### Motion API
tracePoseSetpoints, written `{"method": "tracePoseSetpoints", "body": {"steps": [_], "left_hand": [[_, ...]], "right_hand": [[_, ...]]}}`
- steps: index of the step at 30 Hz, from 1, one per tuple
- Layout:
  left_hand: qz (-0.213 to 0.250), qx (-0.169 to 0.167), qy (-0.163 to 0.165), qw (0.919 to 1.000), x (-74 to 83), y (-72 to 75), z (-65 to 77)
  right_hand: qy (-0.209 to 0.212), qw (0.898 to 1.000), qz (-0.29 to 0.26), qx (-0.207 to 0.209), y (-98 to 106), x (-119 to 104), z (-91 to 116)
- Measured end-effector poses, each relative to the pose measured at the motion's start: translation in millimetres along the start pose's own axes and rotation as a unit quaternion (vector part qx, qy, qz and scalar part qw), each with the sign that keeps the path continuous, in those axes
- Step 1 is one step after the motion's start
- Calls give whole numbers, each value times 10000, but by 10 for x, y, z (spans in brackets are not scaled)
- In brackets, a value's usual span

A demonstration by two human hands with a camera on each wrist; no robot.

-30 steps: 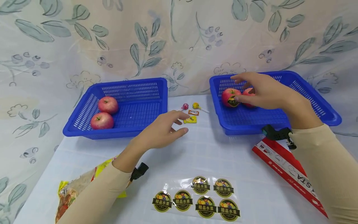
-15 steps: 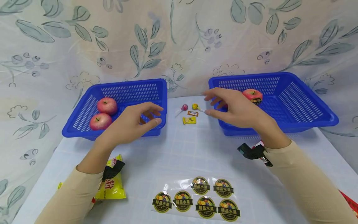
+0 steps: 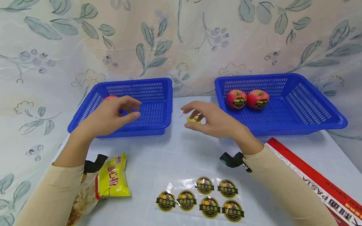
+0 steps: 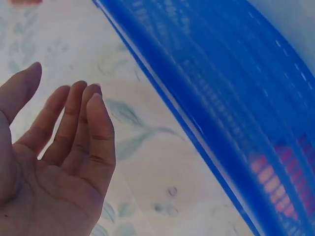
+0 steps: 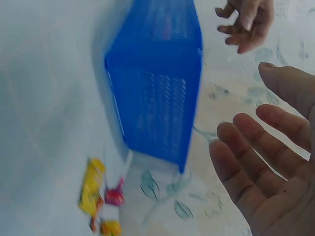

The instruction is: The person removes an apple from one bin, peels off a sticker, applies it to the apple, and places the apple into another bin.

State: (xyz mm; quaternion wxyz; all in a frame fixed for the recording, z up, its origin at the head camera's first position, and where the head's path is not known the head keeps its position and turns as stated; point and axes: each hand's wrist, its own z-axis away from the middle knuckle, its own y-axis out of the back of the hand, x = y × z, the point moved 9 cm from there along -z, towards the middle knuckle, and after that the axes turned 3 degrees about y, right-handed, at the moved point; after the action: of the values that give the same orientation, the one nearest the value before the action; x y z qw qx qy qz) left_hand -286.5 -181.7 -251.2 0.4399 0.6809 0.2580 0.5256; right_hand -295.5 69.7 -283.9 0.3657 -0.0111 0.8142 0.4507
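Note:
My left hand (image 3: 113, 114) hovers above the front of the left blue basket (image 3: 154, 114), fingers loosely bent and holding nothing. It hides most of the apples there; a bit of one red apple (image 3: 109, 98) shows behind it. In the left wrist view the palm is bare beside the basket wall (image 4: 197, 98). My right hand (image 3: 212, 119), also holding nothing, hangs between the two baskets, in front of a yellow-wrapped candy (image 3: 194, 120). In the right blue basket (image 3: 297, 110) sit two red apples (image 3: 258, 95), each with a black and gold sticker (image 3: 239, 102).
A clear sheet of several round stickers (image 3: 209, 207) lies at the front. A yellow pasta bag (image 3: 114, 179) is at left, partly under my forearm. A red pasta box (image 3: 311, 175) lies at right. The right wrist view shows a pink lollipop (image 5: 115, 195) by the candy.
My right hand has moved left from the apples in the right basket to in front of the candies. My left hand has drawn back left from the candies to over the left basket.

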Motion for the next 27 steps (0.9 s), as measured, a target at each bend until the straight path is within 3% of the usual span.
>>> {"method": "tracePoseSetpoints", "body": {"steps": [9,15,19,27], "left_hand": [[-136,-351,609,9974,-401,269,-11],[37,-520,942,9942,-629,375,-13],[-13,-635,1046,9925,-739,425,-30],[-304,-1305,1330,9820,-1022,426,-159]], "right_hand": [[-181,9995,-249,-113,-356,86,-279],[-404,9986,-322,-112,-508,158,-466],[-744,9961,-449,-146,-590,231,-542],[-1461,9859,-800,156,-595,402,-520]]}}
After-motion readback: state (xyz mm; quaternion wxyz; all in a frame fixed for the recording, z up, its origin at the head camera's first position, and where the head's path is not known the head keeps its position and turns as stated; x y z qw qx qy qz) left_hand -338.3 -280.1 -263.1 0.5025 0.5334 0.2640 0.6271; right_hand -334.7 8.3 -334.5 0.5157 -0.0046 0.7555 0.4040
